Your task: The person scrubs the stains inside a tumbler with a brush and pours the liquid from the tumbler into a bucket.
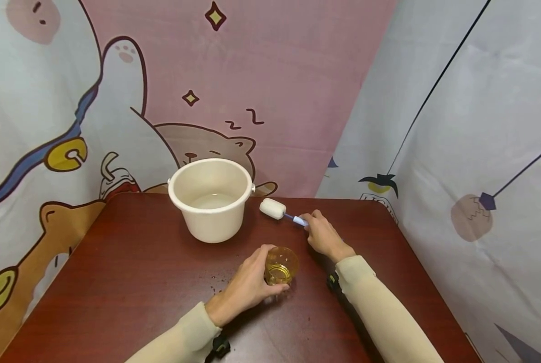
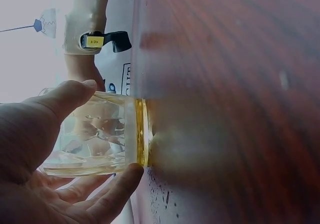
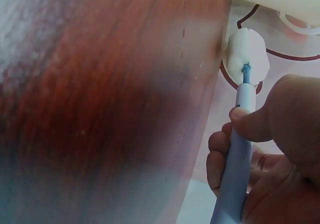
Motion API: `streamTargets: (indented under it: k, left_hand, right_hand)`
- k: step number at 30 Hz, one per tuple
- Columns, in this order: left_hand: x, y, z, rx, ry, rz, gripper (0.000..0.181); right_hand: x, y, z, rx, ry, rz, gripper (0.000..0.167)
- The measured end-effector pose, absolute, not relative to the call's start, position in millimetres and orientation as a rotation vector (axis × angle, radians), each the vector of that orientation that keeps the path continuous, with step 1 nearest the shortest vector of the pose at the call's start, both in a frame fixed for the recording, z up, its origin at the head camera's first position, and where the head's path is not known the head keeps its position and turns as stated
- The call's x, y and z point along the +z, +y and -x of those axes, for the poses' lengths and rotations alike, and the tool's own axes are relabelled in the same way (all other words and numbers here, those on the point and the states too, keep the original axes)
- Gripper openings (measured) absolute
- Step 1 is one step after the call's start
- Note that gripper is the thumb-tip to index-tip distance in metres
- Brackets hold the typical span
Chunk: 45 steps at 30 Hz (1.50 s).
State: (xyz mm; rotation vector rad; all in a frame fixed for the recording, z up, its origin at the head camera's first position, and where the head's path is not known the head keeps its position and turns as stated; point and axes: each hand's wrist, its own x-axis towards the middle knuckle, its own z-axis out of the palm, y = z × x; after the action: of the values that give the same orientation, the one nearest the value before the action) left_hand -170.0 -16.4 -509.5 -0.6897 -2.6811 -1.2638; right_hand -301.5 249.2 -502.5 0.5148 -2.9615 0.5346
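An amber glass cup point(image 1: 283, 266) stands at the middle of the table, and my left hand point(image 1: 251, 281) grips it from the left. In the left wrist view the thumb and fingers curve round the clear, yellowish cup point(image 2: 102, 134), close to the tabletop. To its upper right, my right hand point(image 1: 325, 236) holds a sponge cup brush point(image 1: 273, 208) by its pale blue handle. The right wrist view shows the thumb and fingers wrapped about that handle point(image 3: 235, 174), with the white sponge head point(image 3: 247, 56) pointing away from me, toward the bucket side.
A white bucket point(image 1: 211, 222) with some water in it stands at the back, left of the brush head. Small water drops point(image 1: 216, 282) dot the dark red wooden table point(image 1: 129, 282). Printed cloth point(image 1: 297, 101) hangs behind and along the right.
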Motion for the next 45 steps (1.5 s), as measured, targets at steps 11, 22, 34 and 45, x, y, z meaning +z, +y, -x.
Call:
streamTargets:
  k: [11,22,34,45]
  left_hand:
    - [-508.2,-16.7,171.0,-1.223,-2.677,0.699,0.086]
    - [-507.6,-18.1,173.3,-1.215,-2.698,0.674,0.086]
    - [-509.2,-18.2,172.3,-1.214,-2.698,0.671,0.086]
    - [-509.6,-16.2,170.6,-1.204,-2.703,0.669,0.086]
  right_hand:
    - [-496.3,249.0,292.4,0.566,-2.882,-0.532,0.035]
    - [-491.9,245.4,281.6,0.585,-2.842,-0.551,0.036]
    - [-490.9,248.6,272.0,0.580,-2.805,-0.549,0.034]
    - [-487.9,257.7,263.2,0.580,-2.790,-0.522,0.032]
